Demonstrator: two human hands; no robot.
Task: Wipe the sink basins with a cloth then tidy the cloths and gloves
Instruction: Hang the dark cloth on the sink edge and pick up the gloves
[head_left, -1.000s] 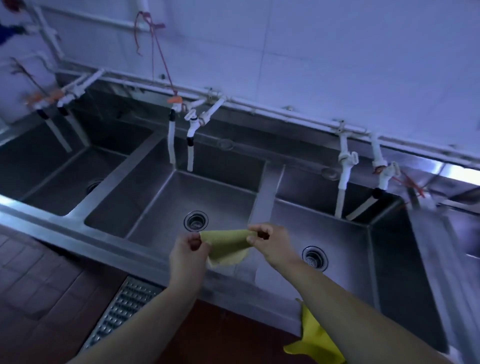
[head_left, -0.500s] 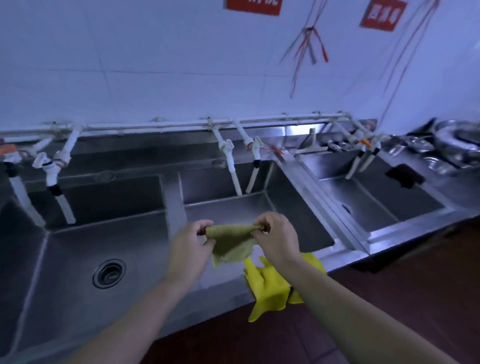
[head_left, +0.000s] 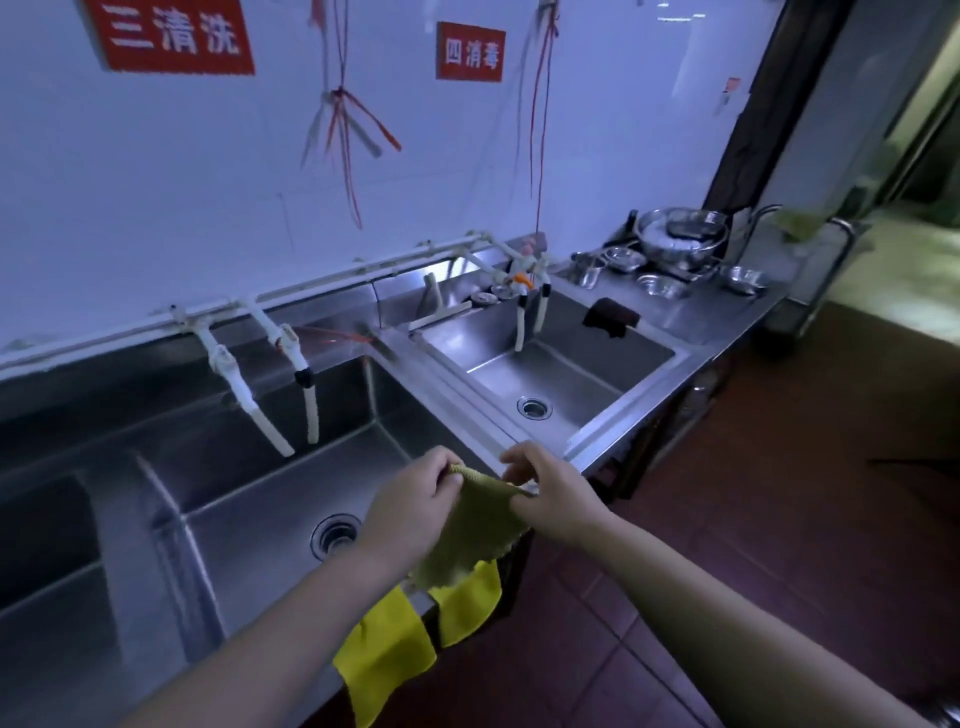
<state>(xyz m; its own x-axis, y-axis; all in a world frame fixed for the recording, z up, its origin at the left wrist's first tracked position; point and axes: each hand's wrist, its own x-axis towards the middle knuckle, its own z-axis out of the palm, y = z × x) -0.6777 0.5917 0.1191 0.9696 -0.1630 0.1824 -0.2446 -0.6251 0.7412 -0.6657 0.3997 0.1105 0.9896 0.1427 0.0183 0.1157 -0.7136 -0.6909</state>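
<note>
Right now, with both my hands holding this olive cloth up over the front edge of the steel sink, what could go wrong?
1. The olive-green textured cloth is only pinched at its top corners by the left hand and right hand; a loose pinch could drop it onto the red tiled floor.
2. The bright yellow cloths hang over the steel sink's front rim just below; a brushing arm may drag them off.

Two red signs (head_left: 171, 35) with white characters hang on the white wall above white taps (head_left: 244, 387), while metal bowls (head_left: 680, 236) crowd the bench (head_left: 691, 317) at the far right, beside a red-tiled floor (head_left: 753, 493).
</note>
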